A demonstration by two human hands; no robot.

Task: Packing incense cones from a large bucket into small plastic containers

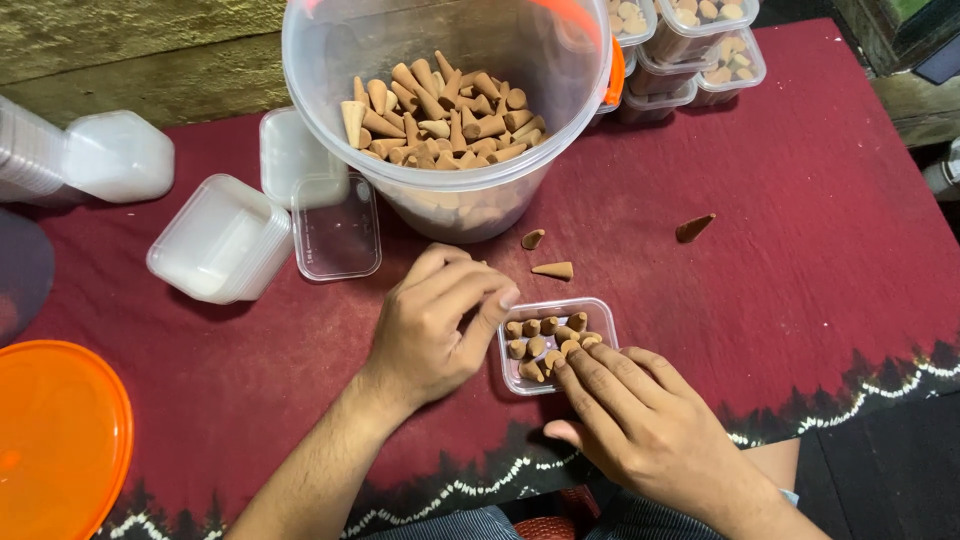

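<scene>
Cones (545, 340), tan and blunt-tipped, fill the small clear tray (604, 318) that sits at the centre of the worktop (800, 200), just at 6 o'clock from the big clear bucket (450, 110).

Your left hand (435, 325) rests at 9 o'clock of the tray, knuckles up, its fingers (495, 300) curled together and the thumb tip touching the tray's left rim; I cannot tell whether anything is pinched inside the curl.

Your right hand (640, 420) lies at 5 o'clock of the tray, fingers (580, 370) stretched flat and close together, their tips pressing on the cones along the tray's near edge. It clamps nothing that I can see.

Surroundings noted:
- The bucket holds a heap of the same cones and carries an orange handle (617, 70) at its 3 o'clock side.
- Three loose cones (553, 269) lie on the red cloth between bucket and tray and out toward 2 o'clock.
- One empty clear tray (336, 228) sits at 10 o'clock of your left hand, just beside a stack of white lids (215, 240).
- Filled, closed trays (700, 40) are stacked at 1 o'clock, beside the bucket.
- An orange lid (55, 440) lies at 8 o'clock, well apart from the hands.
</scene>
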